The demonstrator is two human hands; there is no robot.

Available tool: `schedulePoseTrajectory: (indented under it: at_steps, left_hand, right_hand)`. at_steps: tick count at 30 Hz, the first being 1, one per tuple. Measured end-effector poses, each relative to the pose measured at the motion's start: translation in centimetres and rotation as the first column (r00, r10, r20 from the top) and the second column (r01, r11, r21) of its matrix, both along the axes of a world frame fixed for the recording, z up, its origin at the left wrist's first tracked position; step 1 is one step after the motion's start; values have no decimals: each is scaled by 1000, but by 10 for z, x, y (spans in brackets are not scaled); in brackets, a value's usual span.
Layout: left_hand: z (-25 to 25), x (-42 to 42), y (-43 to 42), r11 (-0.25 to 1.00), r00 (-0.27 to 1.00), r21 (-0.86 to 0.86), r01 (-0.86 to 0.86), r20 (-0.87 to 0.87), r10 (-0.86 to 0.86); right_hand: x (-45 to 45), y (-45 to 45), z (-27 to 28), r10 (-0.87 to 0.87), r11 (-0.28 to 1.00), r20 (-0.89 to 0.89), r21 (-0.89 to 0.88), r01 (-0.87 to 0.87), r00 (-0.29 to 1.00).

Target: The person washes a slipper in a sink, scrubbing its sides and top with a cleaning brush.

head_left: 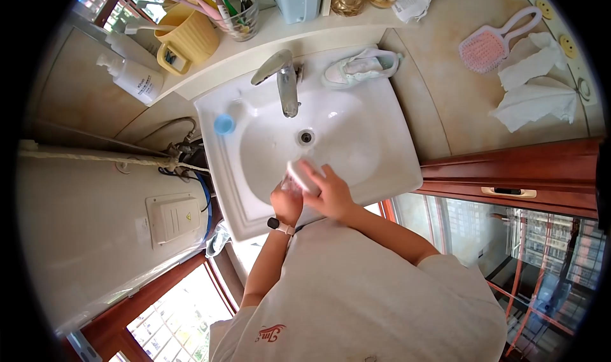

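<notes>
Left hand (pixel 286 204) and right hand (pixel 332 196) over near side of sink (pixel 375 139), pale object (pixel 305 178) between them: blurred, can't ID. Right fingers grip it; left fingers mostly hidden, can't tell. Blue cup (pixel 224 125) on left ledge. Faucet (pixel 287 93) overhangs basin; shoe (pixel 344 74) far right.

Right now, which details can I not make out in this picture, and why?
- Head view: exact form of the pale object between the left hand and the right hand; blurred, partly covered by the hands.
- Head view: small print on the white pump bottle; too small.
- Head view: top of the blue container; cut off by the upper edge.
</notes>
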State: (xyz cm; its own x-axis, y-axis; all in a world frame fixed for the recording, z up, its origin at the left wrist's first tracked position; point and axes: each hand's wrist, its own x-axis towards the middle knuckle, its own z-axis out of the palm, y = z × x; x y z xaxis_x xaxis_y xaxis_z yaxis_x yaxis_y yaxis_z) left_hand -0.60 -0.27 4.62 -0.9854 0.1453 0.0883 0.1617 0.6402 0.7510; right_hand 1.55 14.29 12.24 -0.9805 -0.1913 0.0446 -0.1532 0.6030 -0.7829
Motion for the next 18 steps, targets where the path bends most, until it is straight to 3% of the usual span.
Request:
schedulePoseTrajectory:
  at_steps: [2,4,6,7,8,9,10,11,12,14,15,16,17,18]
  left_hand:
    - [14,-9,13,997,977,0,-81,-197,80]
    - [14,-10,9,997,970,-28,-73,-236,65]
    - [8,-14,2,996,999,-87,11,-37,-15]
    - [-10,-6,3,996,992,-77,-43,-121,34]
    - [4,-1,8,998,958,-58,-30,-287,13]
    - [12,0,7,999,969,-40,-9,-248,-1]
    - [16,1,7,1000,978,-20,12,-207,-16]
    - [16,-1,4,999,994,1,-51,-92,51]
    - [15,-6,0,993,993,17,-118,27,117]
    - [15,0,-3,994,987,-11,-108,120,109]
    - [13,0,-1,996,985,-62,-63,-163,52]
    - [14,-1,-2,992,902,-125,-30,-430,-27]
    - [15,4,-5,996,951,-90,22,-305,-49]
    - [14,5,-7,996,953,-88,27,-300,-52]
  right_hand:
    - [-19,6,-3,-230,919,311,-242,311,922]
    - [-11,0,-3,-233,891,317,-310,333,919]
    - [-1,-7,-11,-134,968,148,-193,161,980]
    - [-2,-4,-20,-177,984,-192,-36,174,965]
    - [-7,2,-27,-175,985,-189,-41,170,966]
    - [-18,12,-34,-220,921,142,-295,254,965]
    - [-24,17,-31,-159,781,460,-483,396,874]
    - [-22,10,-29,-128,712,393,-603,361,911]
    - [-16,5,-25,-87,800,404,-517,306,911]
    - [-6,-8,-13,-96,985,55,-138,103,994]
    - [-12,-5,-18,-148,967,112,-194,168,983]
    - [-21,1,-19,-198,940,171,-248,236,965]
    - [-29,10,-18,-173,863,449,-361,355,877]
    - [-23,7,-21,-177,862,454,-357,361,873]
